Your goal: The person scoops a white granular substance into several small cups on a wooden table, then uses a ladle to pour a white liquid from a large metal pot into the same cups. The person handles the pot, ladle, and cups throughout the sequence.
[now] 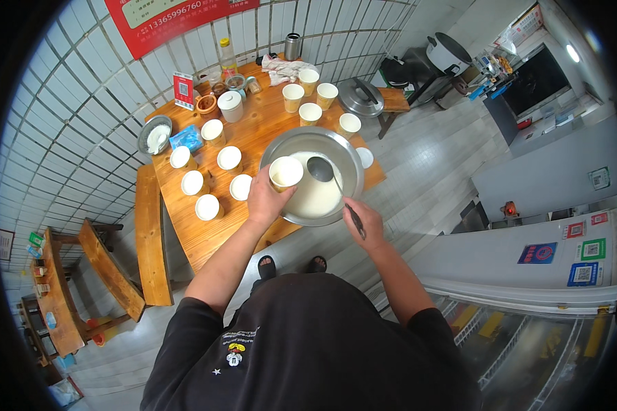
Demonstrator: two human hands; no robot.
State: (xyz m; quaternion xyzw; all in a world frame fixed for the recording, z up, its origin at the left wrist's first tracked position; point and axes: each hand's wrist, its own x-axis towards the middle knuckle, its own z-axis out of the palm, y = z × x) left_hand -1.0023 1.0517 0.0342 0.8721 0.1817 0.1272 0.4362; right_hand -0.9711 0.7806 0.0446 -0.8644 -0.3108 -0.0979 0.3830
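Observation:
My left hand (266,199) is wrapped round a paper cup (286,172), held over the left side of a large steel basin (353,157). White liquid (315,200) fills the lower part of the basin. In my right hand (365,222) is the dark handle of a ladle (320,168); its grey bowl is over the white liquid, close to the cup. Whether the ladle bowl touches the liquid I cannot tell. Several cups with white tops, such as one paper cup (229,158), stand left of the basin. Behind it stand several more, including another cup (310,114).
The wooden table (206,246) also bears a white lidded jar (231,106), a grey bowl of white stuff (159,135), a blue packet (186,139) and a large pot lid (360,97). A wooden bench (152,233) runs along the left. A white counter (521,253) is at the right.

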